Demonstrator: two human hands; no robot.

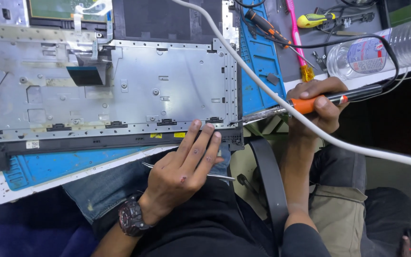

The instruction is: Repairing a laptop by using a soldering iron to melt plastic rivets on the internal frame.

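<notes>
The right hand [317, 107] is wrapped shut around the orange grip of a soldering iron [310, 103], its metal tip reaching left to the lower right corner of the laptop chassis [167, 85]. The left hand [186, 164] lies mostly open, fingers stretched forward so the fingertips [204, 127] rest on the chassis's dark front edge, just left of the iron's tip; thin metal tweezers [215, 176] pass under its palm, though I cannot tell how firmly they are held. The bare metal chassis lies flat on a blue work mat [262, 57], above both hands. A thick white cable [281, 102] runs diagonally over the right hand. Farther back sit a clear plastic bottle [381, 52], a pink toothbrush [295, 38] and a yellow-handled screwdriver [312, 20].
</notes>
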